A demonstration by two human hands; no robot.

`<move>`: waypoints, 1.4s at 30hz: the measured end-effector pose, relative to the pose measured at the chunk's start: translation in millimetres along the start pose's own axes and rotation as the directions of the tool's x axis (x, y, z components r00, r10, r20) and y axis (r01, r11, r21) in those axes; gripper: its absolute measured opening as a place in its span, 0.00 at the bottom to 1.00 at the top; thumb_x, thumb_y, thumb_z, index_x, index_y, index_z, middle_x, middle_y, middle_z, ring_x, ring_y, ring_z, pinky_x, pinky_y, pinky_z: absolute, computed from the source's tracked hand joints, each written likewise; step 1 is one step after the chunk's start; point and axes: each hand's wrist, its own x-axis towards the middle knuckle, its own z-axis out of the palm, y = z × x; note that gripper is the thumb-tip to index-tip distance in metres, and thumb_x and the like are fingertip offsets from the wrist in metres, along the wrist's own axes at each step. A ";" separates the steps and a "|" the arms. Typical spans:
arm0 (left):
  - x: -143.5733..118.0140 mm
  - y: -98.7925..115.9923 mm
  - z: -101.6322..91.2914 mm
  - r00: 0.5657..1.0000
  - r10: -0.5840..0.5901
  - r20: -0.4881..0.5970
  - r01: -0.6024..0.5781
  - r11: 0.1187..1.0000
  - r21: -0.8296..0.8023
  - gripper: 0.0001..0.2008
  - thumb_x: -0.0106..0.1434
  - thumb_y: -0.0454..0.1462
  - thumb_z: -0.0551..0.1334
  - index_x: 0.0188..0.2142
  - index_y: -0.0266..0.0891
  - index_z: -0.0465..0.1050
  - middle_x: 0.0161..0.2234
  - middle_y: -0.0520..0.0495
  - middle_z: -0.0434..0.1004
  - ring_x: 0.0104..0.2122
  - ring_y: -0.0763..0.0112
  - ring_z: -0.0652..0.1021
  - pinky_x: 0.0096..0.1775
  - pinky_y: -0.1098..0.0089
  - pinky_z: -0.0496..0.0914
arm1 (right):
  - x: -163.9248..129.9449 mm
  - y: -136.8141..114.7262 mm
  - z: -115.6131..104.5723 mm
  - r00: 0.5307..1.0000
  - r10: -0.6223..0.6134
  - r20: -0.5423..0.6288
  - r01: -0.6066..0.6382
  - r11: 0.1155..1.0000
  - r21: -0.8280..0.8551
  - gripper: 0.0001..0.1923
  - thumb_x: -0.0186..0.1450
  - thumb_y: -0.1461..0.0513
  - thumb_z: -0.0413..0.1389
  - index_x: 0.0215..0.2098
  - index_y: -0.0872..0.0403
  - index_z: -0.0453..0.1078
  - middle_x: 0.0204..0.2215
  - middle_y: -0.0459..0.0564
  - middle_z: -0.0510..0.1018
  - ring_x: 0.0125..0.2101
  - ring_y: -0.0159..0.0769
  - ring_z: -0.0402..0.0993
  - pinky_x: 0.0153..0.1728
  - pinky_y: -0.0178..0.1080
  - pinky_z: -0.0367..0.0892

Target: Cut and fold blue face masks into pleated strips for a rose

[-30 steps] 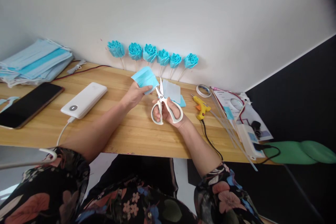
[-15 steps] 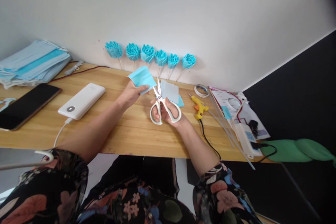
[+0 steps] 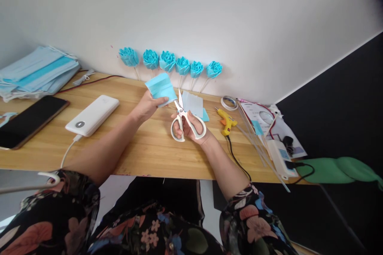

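Observation:
My left hand [image 3: 149,104] is closed on a light-blue square of mask fabric [image 3: 161,89], the thumb lying across its lower edge. White-handled scissors [image 3: 181,110] are gripped in my right hand [image 3: 191,125], their blades parted and pointing up and away. One blade tip is right by the fabric's lower right corner; whether it touches I cannot tell. Behind the scissors, pale cut pieces [image 3: 193,103] lie on the wooden table, with a bluer piece [image 3: 205,115] partly beneath them. Several blue fabric roses [image 3: 167,61] on thin sticks lean against the wall.
At left are a stack of face masks [image 3: 38,69], a phone [image 3: 32,119] and a white power bank [image 3: 92,115] with its cable. To the right are a yellow glue gun [image 3: 227,121], a tape roll [image 3: 229,103], glue sticks, papers, a power strip [image 3: 282,158] and a green bag [image 3: 332,170].
The fabric's upper edge has tilted up slightly in my left hand. Both hands keep nearly the same place, and the scissors stay parted.

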 end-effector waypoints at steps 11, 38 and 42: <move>-5.2 -4.3 1.5 0.992 -0.101 0.075 0.103 0.994 -0.030 0.25 0.46 0.34 0.77 0.44 0.37 0.74 0.41 0.46 0.80 0.39 0.66 0.80 0.41 0.68 0.74 | 1.0 0.3 5.2 0.998 -0.020 -0.055 0.023 0.999 0.048 0.30 0.67 0.39 0.50 0.47 0.55 0.71 0.26 0.46 0.75 0.22 0.34 0.70 0.24 0.38 0.66; -3.2 -8.9 -6.8 0.986 -0.102 0.134 0.108 0.993 -0.043 0.26 0.47 0.35 0.76 0.46 0.39 0.75 0.40 0.45 0.82 0.41 0.60 0.81 0.44 0.62 0.75 | 4.2 8.9 8.5 0.990 -0.035 -0.139 0.040 0.999 0.031 0.32 0.62 0.38 0.57 0.43 0.59 0.73 0.15 0.38 0.66 0.11 0.23 0.54 0.11 0.29 0.50; -2.6 -9.9 -7.6 0.987 -0.108 0.119 0.113 0.993 -0.036 0.26 0.46 0.35 0.77 0.45 0.39 0.75 0.40 0.46 0.82 0.42 0.60 0.81 0.48 0.60 0.75 | 2.7 11.8 5.9 0.989 -0.065 -0.130 0.064 0.998 -0.011 0.29 0.64 0.41 0.58 0.45 0.59 0.73 0.14 0.36 0.64 0.11 0.22 0.53 0.11 0.29 0.50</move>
